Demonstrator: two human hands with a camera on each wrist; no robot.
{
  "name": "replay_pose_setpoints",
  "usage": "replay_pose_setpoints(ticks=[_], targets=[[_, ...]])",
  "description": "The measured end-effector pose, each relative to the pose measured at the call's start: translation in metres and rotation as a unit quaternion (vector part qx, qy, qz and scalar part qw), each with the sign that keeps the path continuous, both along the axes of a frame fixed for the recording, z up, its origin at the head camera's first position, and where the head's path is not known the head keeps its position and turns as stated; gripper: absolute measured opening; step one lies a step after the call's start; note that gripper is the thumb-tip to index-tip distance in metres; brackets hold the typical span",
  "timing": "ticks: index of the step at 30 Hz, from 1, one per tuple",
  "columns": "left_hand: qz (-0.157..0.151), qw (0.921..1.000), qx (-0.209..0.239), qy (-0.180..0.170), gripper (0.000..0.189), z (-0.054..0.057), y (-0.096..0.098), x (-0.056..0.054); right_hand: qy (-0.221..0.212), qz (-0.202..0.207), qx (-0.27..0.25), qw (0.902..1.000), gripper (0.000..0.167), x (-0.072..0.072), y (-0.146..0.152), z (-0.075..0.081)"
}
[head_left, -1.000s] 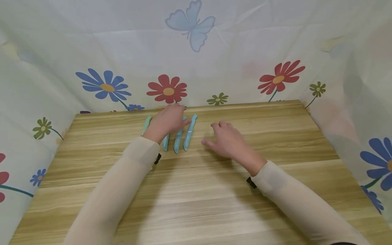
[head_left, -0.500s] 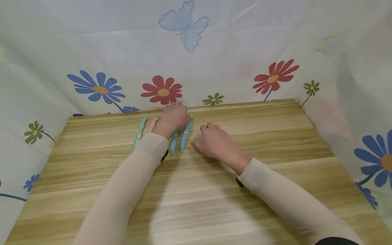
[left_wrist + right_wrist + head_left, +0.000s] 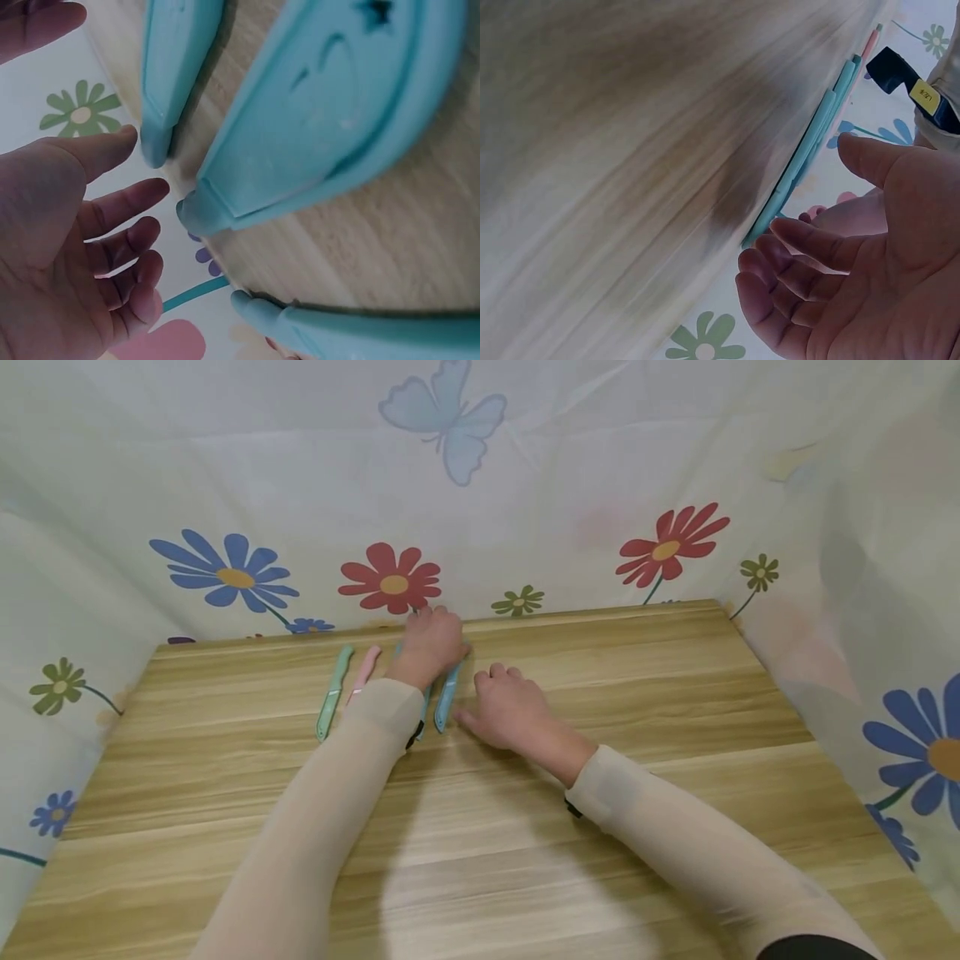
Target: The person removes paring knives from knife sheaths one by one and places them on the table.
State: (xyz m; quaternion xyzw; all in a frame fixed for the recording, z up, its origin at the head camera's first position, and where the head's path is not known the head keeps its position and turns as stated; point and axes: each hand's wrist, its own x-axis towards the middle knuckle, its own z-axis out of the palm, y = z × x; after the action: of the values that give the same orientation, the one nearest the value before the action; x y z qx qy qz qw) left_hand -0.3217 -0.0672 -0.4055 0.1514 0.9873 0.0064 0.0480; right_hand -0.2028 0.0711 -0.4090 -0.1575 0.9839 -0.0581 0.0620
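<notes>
Two-handed, brackets the rightmost blue knife (image 3: pixel 448 697), pointing lengthwise away, between the nearer left hand (image 3: pixel 431 647), over its far end, and the right hand (image 3: pixel 513 710), with each grip loosely spread.

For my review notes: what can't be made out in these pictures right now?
Head view: lower end of the pink knife, behind the left sleeve.
Head view: part of the rightmost blue knife, behind the left grip.
Left wrist view: rest of the lowest blue knife, cut off by the right edge.
Right wrist view: text on the yellow label, too small.
</notes>
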Motion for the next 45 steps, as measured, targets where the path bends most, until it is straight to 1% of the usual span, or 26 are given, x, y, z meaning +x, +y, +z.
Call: replay_pose_setpoints(ticks=[5, 9, 11, 15, 22, 27, 32, 36, 45], targets=[[0.006, 0.9999, -0.008, 0.004, 0.047, -0.003, 0.002, -0.005, 0.005, 0.004, -0.005, 1.0000, 0.072, -0.001, 0.001, 0.001], [0.015, 0.9998, -0.005, 0.009, 0.043, -0.006, 0.004, -0.008, 0.002, -0.002, -0.006, 1.0000, 0.071, -0.003, -0.001, 0.003], [0.025, 0.9997, 0.001, 0.008, 0.039, -0.007, 0.005, -0.009, -0.005, -0.008, -0.005, 0.9999, 0.071, -0.003, -0.003, 0.003], [0.045, 0.9989, 0.010, 0.004, 0.035, -0.010, 0.008, -0.007, -0.015, -0.011, 0.002, 0.9998, 0.067, -0.003, -0.005, 0.001], [0.070, 0.9975, 0.006, 0.006, 0.035, -0.007, 0.010, -0.003, -0.007, -0.012, 0.006, 0.9999, 0.053, -0.005, -0.010, -0.002], [0.080, 0.9968, 0.008, 0.006, 0.034, -0.008, 0.010, -0.002, -0.010, -0.016, 0.006, 0.9998, 0.046, -0.008, -0.010, -0.003], [0.085, 0.9963, 0.009, -0.003, 0.035, -0.008, 0.011, 0.000, -0.022, -0.017, 0.004, 0.9996, 0.038, -0.010, -0.010, -0.003], [0.092, 0.9955, 0.017, -0.012, 0.035, -0.008, 0.011, 0.002, -0.035, -0.018, -0.002, 0.9992, 0.038, -0.010, -0.009, -0.003], [0.106, 0.9935, 0.039, -0.014, 0.036, -0.007, 0.011, 0.002, -0.047, -0.014, -0.007, 0.9988, 0.040, -0.010, -0.006, 0.000]])
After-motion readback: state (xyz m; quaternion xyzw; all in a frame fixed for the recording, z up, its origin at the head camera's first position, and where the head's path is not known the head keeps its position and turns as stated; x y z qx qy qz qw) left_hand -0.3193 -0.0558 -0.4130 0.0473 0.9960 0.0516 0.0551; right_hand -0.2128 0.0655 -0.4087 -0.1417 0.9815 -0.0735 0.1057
